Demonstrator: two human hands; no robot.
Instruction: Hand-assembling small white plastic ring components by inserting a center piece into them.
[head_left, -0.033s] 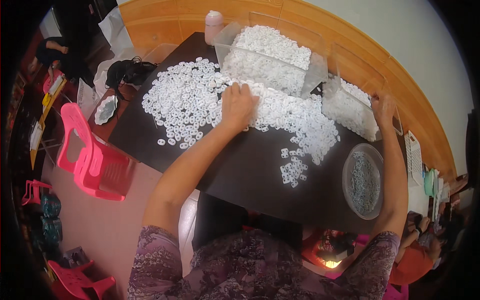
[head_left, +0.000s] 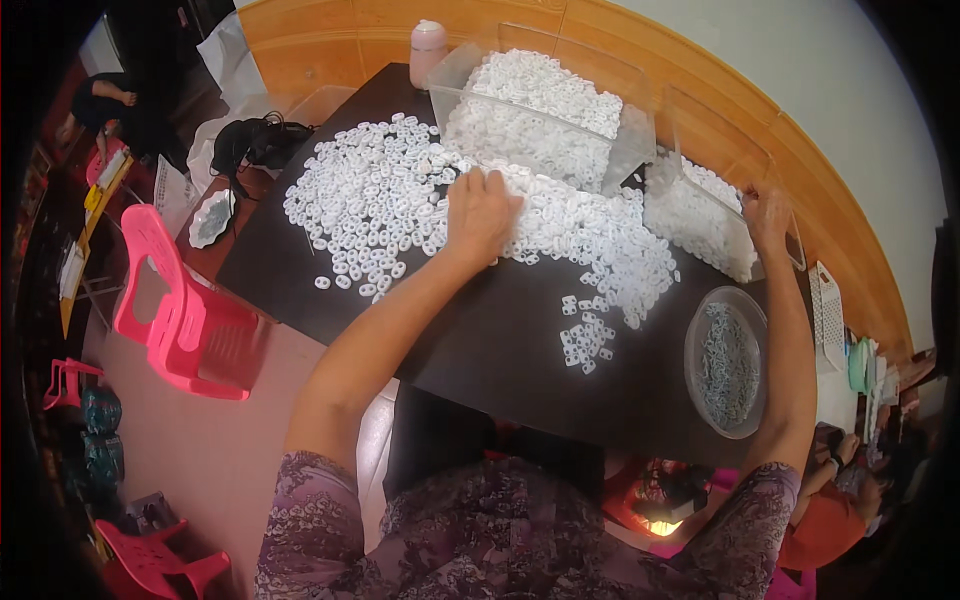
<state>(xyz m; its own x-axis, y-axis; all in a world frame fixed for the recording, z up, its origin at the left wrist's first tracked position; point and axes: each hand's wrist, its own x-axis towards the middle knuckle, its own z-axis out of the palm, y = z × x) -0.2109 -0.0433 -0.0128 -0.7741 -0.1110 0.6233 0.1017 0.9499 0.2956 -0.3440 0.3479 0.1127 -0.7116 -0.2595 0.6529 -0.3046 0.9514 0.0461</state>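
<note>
Small white oval plastic pieces with two holes (head_left: 365, 190) are heaped across the dark table. My left hand (head_left: 482, 218) is curled down into the middle of this heap, its fingertips hidden, and I cannot make out what lies under them. At the right, my right hand (head_left: 767, 215) is closed on the near right end of a smaller clear plastic box (head_left: 715, 262), which lies tilted with white pieces in it. Behind the heap, a larger clear box (head_left: 625, 165) holds many more. Several squarer white pieces (head_left: 587, 340) lie apart toward me.
A round clear dish (head_left: 690, 365) of grey screws (head_left: 728, 365) sits beside my right forearm. A pink bottle (head_left: 428, 52) stands at the back edge of the table (head_left: 480, 340). At the left are a pink chair (head_left: 180, 310) and a black bag (head_left: 255, 148). Another person (head_left: 825, 525) is at the lower right.
My left hand has shifted slightly to the right in the heap, and a few white pieces beside it have moved. My right hand stays on the smaller box.
</note>
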